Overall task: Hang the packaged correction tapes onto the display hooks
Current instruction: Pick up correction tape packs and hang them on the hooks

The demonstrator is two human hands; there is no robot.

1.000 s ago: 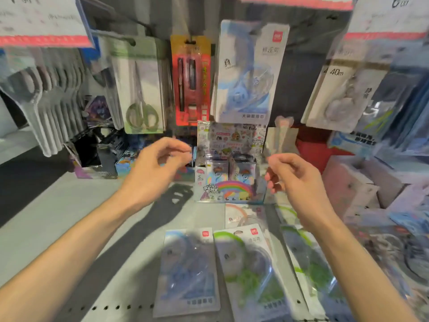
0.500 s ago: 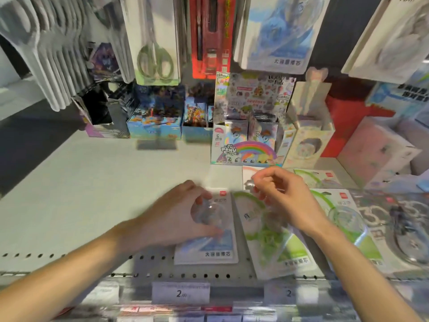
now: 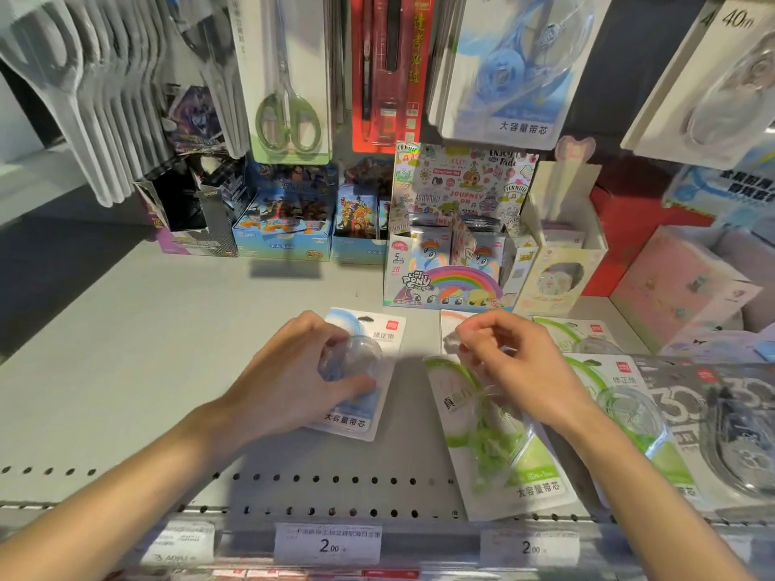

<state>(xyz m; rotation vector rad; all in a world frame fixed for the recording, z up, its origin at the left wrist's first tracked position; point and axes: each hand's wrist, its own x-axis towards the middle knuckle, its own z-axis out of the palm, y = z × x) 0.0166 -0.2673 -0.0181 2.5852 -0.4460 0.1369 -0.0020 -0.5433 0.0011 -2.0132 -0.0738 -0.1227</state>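
Observation:
A blue correction tape pack (image 3: 379, 337) lies on the grey shelf (image 3: 146, 371), and my left hand (image 3: 293, 383) is closed over its clear blister. A green correction tape pack (image 3: 499, 454) lies to its right; my right hand (image 3: 516, 371) hovers over its top end with fingers pinched, touching its upper edge. More green packs (image 3: 629, 413) lie further right. One blue correction tape pack (image 3: 511, 65) hangs above on a display hook; the hook itself is out of view.
Hanging scissors (image 3: 289, 77), a red pen pack (image 3: 390, 69) and white packs (image 3: 713, 77) crowd the space overhead. Card boxes (image 3: 285, 220) and a rainbow pony box (image 3: 448, 262) line the shelf back. A grey tape pack (image 3: 725, 429) lies at the right. Price tags (image 3: 329, 543) run along the front edge.
Both hands came down from the hanging display to the shelf. The left hand settled onto the blue pack; the right hand reached the top of the green pack.

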